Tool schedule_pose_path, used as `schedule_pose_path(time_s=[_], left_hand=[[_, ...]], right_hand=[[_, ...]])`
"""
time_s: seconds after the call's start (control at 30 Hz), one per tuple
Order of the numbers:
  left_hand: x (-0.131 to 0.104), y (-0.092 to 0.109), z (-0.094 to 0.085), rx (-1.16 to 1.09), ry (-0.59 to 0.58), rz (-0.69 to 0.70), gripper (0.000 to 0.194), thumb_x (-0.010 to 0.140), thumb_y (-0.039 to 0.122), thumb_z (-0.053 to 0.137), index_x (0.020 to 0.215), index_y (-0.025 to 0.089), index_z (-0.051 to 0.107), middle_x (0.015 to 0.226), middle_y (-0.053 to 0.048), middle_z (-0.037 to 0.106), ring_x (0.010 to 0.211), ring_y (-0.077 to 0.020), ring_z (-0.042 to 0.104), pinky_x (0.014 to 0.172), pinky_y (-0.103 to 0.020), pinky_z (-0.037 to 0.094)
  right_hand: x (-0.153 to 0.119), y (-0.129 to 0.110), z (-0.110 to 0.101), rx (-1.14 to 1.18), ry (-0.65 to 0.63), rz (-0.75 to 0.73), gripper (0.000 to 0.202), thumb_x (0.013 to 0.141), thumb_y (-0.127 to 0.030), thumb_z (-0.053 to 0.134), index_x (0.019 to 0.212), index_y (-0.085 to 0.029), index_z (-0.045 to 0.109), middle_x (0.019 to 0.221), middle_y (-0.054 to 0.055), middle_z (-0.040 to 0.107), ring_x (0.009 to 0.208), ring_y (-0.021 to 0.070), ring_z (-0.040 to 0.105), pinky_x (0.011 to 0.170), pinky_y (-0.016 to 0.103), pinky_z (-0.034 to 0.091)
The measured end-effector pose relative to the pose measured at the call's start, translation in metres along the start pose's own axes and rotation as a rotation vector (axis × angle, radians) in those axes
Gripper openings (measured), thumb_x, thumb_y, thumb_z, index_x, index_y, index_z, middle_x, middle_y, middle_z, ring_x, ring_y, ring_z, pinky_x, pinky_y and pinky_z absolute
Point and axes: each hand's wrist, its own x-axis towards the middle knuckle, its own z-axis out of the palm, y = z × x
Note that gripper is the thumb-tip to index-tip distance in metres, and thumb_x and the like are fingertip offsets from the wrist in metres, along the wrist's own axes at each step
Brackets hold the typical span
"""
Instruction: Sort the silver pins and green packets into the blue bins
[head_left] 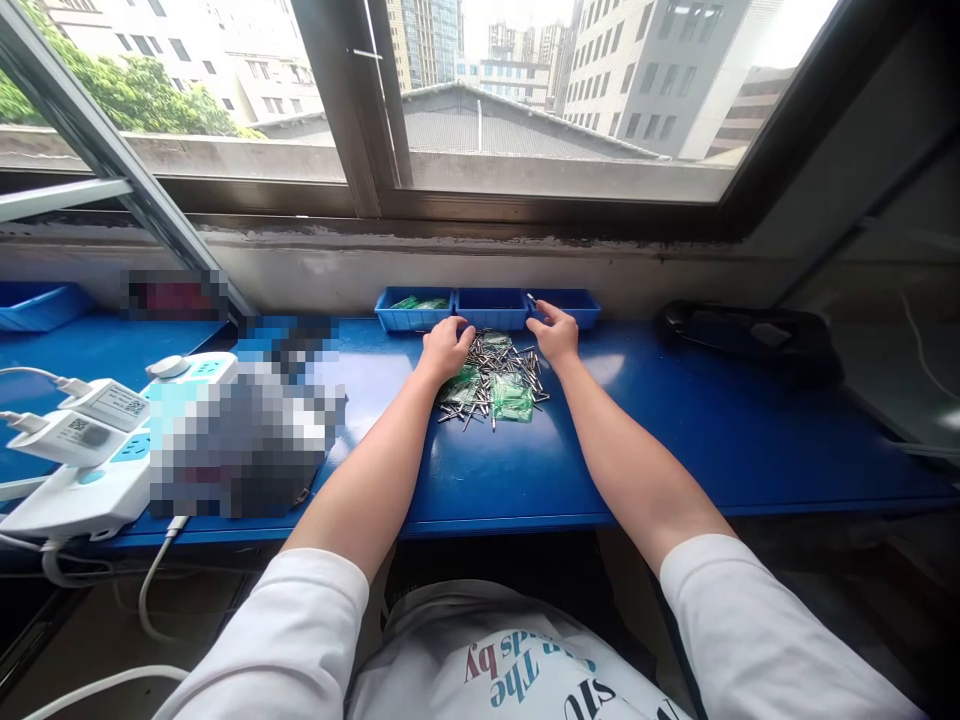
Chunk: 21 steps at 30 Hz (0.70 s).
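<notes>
A pile of small metal pins (pixel 531 372) lies on the blue table, mixed with green-and-clear packets (pixel 511 397). At the pile's upper left edge is my left hand (pixel 448 350), its fingers curled; whatever they hold, if anything, is hidden. My right hand (pixel 555 332) pinches a small metal pin (pixel 532 298) at the front of the right blue bin (pixel 585 310). Behind the pile, the middle blue bin (pixel 491 310) stands between that one and the left blue bin (pixel 390 315), which has green packets inside.
At the left, a white power strip (pixel 90 500) with plugs and cables lies beside a blurred grey object (pixel 240 440). A black case (pixel 742 340) rests at the back right. Another blue tray (pixel 45 308) sits far left, below the window.
</notes>
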Motion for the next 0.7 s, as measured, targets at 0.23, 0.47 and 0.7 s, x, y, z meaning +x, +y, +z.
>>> schedule_pose_path(time_s=[0.23,0.47,0.7], left_hand=[[-0.002,0.002,0.0,0.052,-0.061,-0.035,0.035,0.09,0.042,0.045,0.113,0.02,0.058,0.119,-0.01,0.064,0.115,-0.024,0.055,0.098,-0.038,0.04],[-0.002,0.002,-0.001,0.072,-0.09,-0.039,0.037,0.09,0.045,0.044,0.113,0.02,0.058,0.12,-0.01,0.064,0.116,-0.0253,0.055,0.097,-0.04,0.04],[0.0,-0.002,-0.004,0.216,0.019,-0.181,0.038,0.088,0.041,0.043,0.116,0.021,0.057,0.123,-0.011,0.062,0.118,-0.0291,0.052,0.098,-0.045,0.038]], right_hand=[[0.001,0.006,-0.004,-0.379,-0.012,-0.025,0.068,0.068,-0.023,0.06,0.135,-0.016,0.051,0.133,0.012,0.056,0.121,0.0335,0.041,0.105,0.055,0.035],[0.007,0.025,-0.002,-0.398,-0.044,-0.062,0.081,0.064,-0.024,0.06,0.142,-0.028,0.038,0.155,0.009,0.029,0.119,0.0361,0.04,0.096,0.064,0.036],[0.004,0.02,-0.002,-0.337,0.082,-0.175,0.072,0.068,-0.02,0.053,0.138,-0.013,0.041,0.145,0.018,0.041,0.128,0.0335,0.039,0.104,0.056,0.033]])
